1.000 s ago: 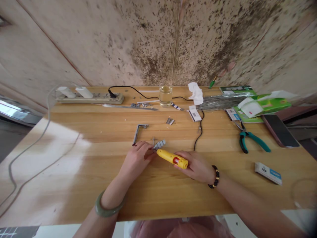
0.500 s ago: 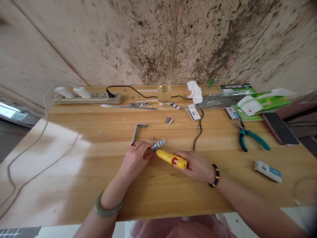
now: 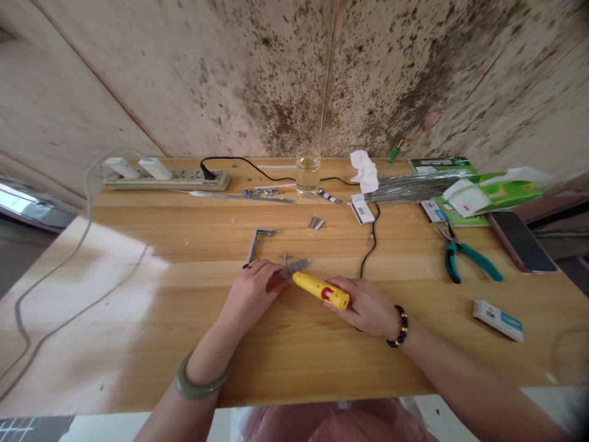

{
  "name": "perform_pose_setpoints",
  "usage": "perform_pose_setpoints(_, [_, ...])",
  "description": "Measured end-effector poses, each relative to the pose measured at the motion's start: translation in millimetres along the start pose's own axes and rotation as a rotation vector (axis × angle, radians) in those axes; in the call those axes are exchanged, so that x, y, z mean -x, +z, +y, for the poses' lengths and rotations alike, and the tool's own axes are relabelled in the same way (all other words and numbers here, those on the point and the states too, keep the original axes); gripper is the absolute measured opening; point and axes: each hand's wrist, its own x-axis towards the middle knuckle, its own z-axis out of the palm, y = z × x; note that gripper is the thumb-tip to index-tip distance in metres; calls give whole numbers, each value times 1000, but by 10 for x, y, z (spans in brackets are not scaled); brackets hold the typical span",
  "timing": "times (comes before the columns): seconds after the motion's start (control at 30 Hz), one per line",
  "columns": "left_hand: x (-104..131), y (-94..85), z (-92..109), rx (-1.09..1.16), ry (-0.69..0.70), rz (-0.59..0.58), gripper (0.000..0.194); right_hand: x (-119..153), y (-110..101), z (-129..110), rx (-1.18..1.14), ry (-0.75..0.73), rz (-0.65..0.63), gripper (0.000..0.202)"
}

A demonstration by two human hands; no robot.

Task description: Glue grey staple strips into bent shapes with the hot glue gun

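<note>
My right hand [image 3: 365, 305] is wrapped round a yellow glue-gun-like tool [image 3: 321, 290], whose tip points left. At that tip lies a small grey segmented piece [image 3: 298, 265]. My left hand [image 3: 252, 288] pinches the near end of this piece; the fingertips are partly hidden. Just behind it is a small metal T-shaped part [image 3: 285, 257]. An L-shaped metal bracket [image 3: 253, 244] lies beyond my left fingers. Further back rest a few small grey strips [image 3: 316, 223].
At the back stand a power strip [image 3: 184, 180] and a glass of liquid [image 3: 307, 177]. A wire bundle [image 3: 409, 186], tissue pack [image 3: 506, 189], teal-handled pliers [image 3: 478, 261], phone [image 3: 522, 240] and small box [image 3: 497, 320] lie on the right. A black cable [image 3: 373, 236] runs near my right hand.
The view has shifted slightly. The yellow tool's rear end has moved a little right and up, still in my right hand. Both hands keep nearly the same pose.
</note>
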Motion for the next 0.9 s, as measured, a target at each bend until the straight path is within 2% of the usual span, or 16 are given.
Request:
perform_pose_setpoints(0.13, [-1,-13,-15,1,-28,-39,13,0,-1,3,19,24,2,28])
perform_pose_setpoints(0.4, [4,-18,22,-105,-151,-65,22,10,35,31,45,-27,41,29])
perform_pose_setpoints(0.67, [4,12,14,-113,-126,-55,13,13,47,22,51,-36,45,29])
perform_pose_setpoints(0.9, [0,14,35,-89,-28,8,10,23,53,13,75,-11,29,32])
